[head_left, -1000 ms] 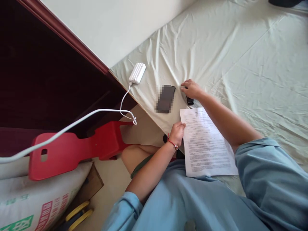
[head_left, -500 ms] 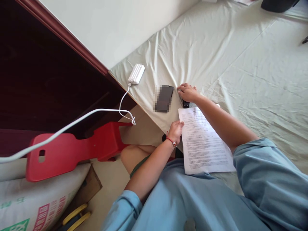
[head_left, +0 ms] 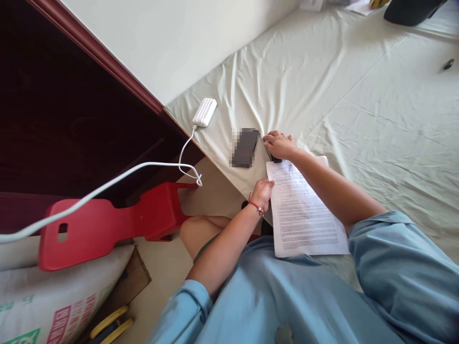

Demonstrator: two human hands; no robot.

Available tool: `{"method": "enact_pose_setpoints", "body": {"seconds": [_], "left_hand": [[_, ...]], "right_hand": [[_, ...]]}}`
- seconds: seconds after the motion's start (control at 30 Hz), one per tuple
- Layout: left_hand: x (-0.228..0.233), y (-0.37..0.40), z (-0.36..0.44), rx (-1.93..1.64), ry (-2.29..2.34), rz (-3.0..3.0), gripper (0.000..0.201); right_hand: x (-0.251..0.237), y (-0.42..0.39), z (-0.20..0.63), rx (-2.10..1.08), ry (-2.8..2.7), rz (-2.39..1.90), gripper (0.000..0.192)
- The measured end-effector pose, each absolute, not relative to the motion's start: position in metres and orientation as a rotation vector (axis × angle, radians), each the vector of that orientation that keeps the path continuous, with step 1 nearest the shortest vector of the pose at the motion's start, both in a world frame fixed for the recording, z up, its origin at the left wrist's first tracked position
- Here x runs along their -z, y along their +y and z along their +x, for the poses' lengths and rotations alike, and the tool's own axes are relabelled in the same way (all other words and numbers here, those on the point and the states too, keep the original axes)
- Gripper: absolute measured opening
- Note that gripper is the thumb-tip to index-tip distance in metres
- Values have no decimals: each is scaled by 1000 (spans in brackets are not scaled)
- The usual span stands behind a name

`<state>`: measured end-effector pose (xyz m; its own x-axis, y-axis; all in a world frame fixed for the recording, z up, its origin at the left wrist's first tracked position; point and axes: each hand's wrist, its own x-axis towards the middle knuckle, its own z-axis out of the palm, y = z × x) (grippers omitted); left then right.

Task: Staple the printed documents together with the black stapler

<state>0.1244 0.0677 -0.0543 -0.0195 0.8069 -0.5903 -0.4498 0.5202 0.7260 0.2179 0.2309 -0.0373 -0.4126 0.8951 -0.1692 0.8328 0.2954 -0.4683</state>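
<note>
My left hand (head_left: 262,192) pinches the left edge of a stack of printed paper (head_left: 304,215), near its upper corner. The paper lies on the cloth-covered table, and its bottom reaches my shirt. Over the paper's top edge, my right hand (head_left: 278,144) presses down on a black stapler-like tool (head_left: 277,160). Most of that tool is hidden under the palm; only its black end shows against the sheet. Just left of my right hand lies a dark phone (head_left: 245,147), partly blurred out.
A white power adapter (head_left: 205,112) with a white cable (head_left: 107,182) sits near the table's left edge. Below stand a red plastic chair (head_left: 79,227) and a printed sack (head_left: 46,296). A black object (head_left: 410,12) lies at the far right on the wrinkled tablecloth (head_left: 387,105).
My right hand has lowered slightly toward the paper's top edge, covering more of the black tool. My left hand keeps its hold on the paper. The view has shifted a little.
</note>
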Motion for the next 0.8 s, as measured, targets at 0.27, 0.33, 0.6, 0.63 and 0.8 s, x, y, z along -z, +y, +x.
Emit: {"method": "enact_pose_setpoints", "body": {"seconds": [0.27,0.33,0.6,0.63,0.8], "left_hand": [[59,67,126,-1041,1212,372,19],[60,66,126,-1050,1211,379,17],[61,44,122,-1123,1287,539,18],[61,38,119,-1141,1278,558,22],[60,10,93,-1310,1174,571,46]], "right_hand": [[39,216,217,-606,-2384,-1595,47],[37,218,218,-620,-2405,-1594,46],[19,245,216,-547,-2263,-1685,49],[14,246,220,-561,-2181,-1705,53],[9,215,279,-462,-1762,-1618,56]]}}
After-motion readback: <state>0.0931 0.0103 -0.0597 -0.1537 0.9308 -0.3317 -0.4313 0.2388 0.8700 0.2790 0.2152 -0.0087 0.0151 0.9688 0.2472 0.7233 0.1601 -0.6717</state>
